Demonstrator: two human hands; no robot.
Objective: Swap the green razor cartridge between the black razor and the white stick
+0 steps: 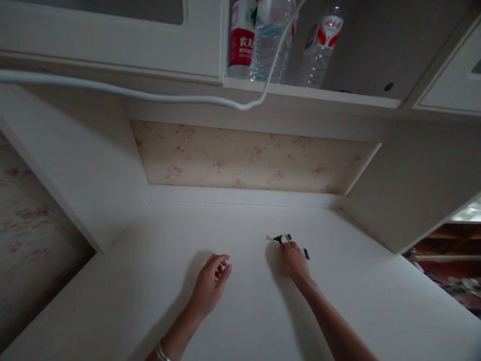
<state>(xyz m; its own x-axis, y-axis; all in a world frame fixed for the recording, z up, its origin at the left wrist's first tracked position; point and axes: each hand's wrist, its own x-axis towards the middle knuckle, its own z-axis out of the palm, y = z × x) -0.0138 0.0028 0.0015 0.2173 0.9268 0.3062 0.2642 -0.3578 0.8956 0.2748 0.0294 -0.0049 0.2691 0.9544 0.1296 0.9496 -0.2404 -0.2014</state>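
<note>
My right hand (293,260) rests on the white desk (240,301), fingers bunched at a few small dark pieces. A tiny dark green T-shaped piece (278,238) and a small grey bit (288,236) lie at its fingertips. A short green stick (306,253) lies just right of the hand. Whether the fingers grip any piece I cannot make out. My left hand (210,285) hovers low over the desk to the left, fingers loosely curled and apart, holding nothing. A bracelet (162,352) sits on that wrist.
A shelf above holds plastic water bottles (270,40) beside a white cupboard door (112,35). A white cable (150,94) droops across under the shelf. Floral wallpaper (248,158) backs the desk niche, white side panels (90,165) flank it. Cluttered shelves (451,250) stand at right.
</note>
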